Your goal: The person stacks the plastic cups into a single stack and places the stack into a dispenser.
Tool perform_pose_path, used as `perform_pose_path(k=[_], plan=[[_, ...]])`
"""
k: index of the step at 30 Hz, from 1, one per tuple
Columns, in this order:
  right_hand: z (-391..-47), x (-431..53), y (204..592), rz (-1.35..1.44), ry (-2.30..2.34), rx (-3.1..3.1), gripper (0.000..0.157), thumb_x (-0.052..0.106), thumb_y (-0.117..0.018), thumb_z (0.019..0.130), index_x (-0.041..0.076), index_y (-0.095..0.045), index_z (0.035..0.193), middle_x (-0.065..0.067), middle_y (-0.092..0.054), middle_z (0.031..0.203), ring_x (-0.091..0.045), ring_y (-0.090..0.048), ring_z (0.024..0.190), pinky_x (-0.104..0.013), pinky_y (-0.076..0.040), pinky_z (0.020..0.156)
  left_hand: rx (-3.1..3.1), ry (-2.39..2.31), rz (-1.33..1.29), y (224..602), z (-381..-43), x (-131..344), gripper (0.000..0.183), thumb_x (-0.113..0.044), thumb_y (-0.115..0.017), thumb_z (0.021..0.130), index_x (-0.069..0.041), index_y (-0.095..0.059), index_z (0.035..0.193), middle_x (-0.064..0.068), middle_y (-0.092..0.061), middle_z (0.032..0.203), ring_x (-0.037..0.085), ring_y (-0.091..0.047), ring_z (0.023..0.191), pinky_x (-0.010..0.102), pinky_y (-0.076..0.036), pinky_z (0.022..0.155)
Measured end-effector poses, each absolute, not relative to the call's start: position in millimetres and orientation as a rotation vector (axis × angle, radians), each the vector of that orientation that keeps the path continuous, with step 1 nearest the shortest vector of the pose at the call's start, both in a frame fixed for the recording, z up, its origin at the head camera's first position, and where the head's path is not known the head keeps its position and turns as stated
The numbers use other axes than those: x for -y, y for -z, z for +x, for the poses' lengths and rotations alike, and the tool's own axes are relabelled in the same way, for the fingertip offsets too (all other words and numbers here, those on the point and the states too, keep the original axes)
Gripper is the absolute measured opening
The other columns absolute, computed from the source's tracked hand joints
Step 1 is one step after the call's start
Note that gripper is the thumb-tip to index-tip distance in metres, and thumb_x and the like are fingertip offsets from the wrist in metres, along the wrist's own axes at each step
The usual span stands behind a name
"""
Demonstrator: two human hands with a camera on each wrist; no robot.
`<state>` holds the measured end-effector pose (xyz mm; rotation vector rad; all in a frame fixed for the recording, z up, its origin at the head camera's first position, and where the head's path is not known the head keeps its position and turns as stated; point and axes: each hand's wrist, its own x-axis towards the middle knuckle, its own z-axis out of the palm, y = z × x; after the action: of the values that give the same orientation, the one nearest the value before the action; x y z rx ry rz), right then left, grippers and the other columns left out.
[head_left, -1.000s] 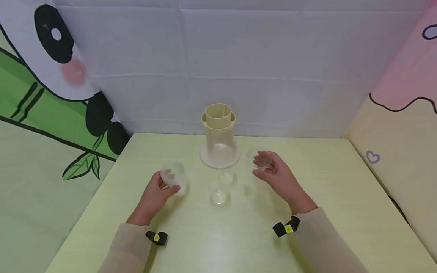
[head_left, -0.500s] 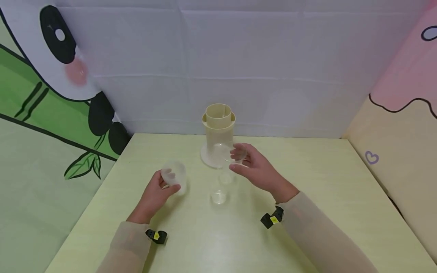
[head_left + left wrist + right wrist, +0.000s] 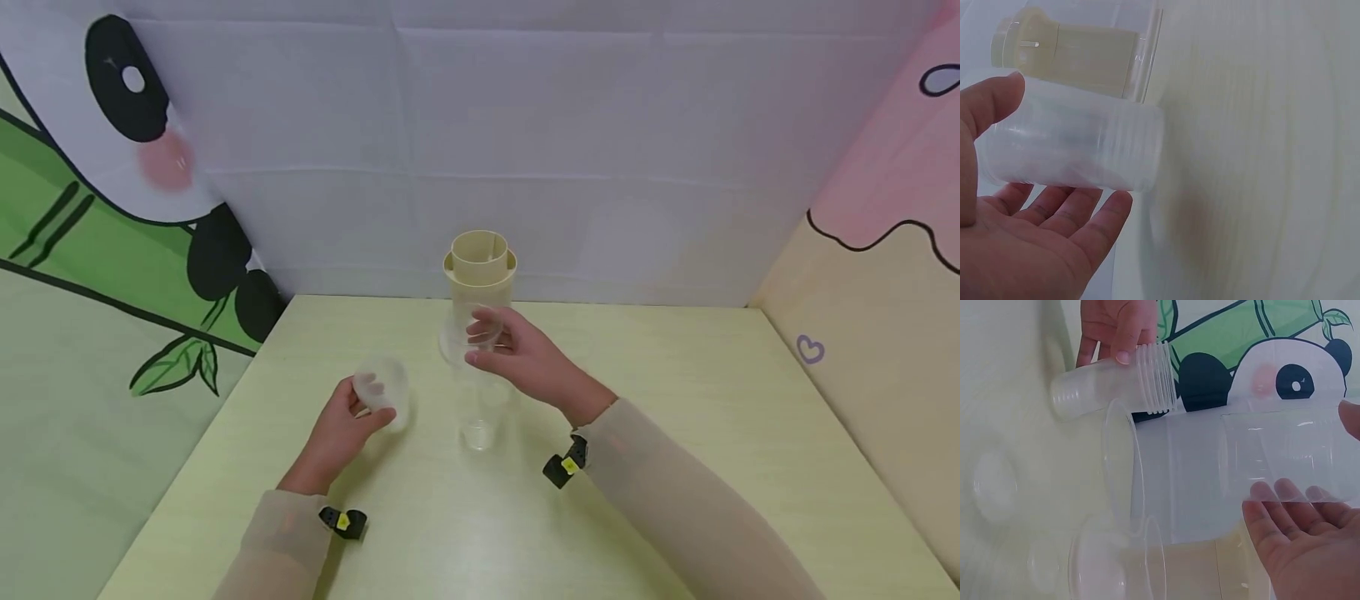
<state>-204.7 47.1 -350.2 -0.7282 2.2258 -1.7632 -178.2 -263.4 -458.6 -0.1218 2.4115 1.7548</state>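
Note:
My left hand [image 3: 341, 433] grips a stack of clear plastic cups [image 3: 1107, 387] between thumb and fingers, tilted above the table on the left. Several nested rims show at its end in the right wrist view. In my right hand [image 3: 525, 358] is a clear plastic cylinder [image 3: 1294, 456], with the thumb on one side and fingers on the other. It is held in front of a cream-coloured tube [image 3: 482, 271], whose round clear base is partly hidden behind that hand. Below, a small clear cup [image 3: 477, 433] stands on the table.
The pale wooden table [image 3: 420, 533] ends at a white cloth backdrop [image 3: 525, 125] right behind the tube. Printed cloth panels with a panda and bamboo [image 3: 142, 250] stand on the left, pink and beige ones on the right [image 3: 885, 192].
My right hand has moved left with the clear cylinder, from the right of the cream tube to in front of it. My left hand and its cups have stayed in place.

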Motion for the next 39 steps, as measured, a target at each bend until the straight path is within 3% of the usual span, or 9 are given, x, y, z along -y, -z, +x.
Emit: perform_pose_path(k=[9,32,39], plan=[[-228.6,-44.0,345.3,-0.731,1.724,-2.194,0.063,0.022,-0.071,0.099,0.014,-0.042,0.154,-0.006,-0.055,0.140,-0.021,-0.056,0.128,-0.039,-0.050,0.104,-2.412,-1.777,-0.136,458.6,-184.7,251.7,0.084,-0.024,-0.075,0.097,-0.006,-0.022,0.159,0.017,-0.035,0.162,0.035,-0.036,0.147,0.054,-0.040,0.113],[-215.1,9.9,338.8,-0.738,1.727,-2.209,0.064,0.023,-0.075,0.096,0.010,-0.045,0.151,-0.008,-0.057,0.139,-0.019,-0.059,0.124,-0.034,-0.051,0.103,-2.401,-1.723,-0.148,454.2,-177.8,270.7,0.087,-0.029,-0.077,0.096,-0.010,-0.021,0.160,0.014,-0.032,0.164,0.035,-0.032,0.150,0.054,-0.036,0.115],[-205.6,36.9,334.5,-0.751,1.698,-2.219,0.065,0.028,-0.076,0.096,0.014,-0.046,0.151,0.001,-0.059,0.135,-0.017,-0.059,0.125,-0.032,-0.049,0.103,-2.395,-1.712,-0.140,456.5,-174.9,277.1,0.088,-0.031,-0.077,0.095,-0.011,-0.021,0.160,0.012,-0.032,0.164,0.035,-0.032,0.150,0.055,-0.036,0.115]])
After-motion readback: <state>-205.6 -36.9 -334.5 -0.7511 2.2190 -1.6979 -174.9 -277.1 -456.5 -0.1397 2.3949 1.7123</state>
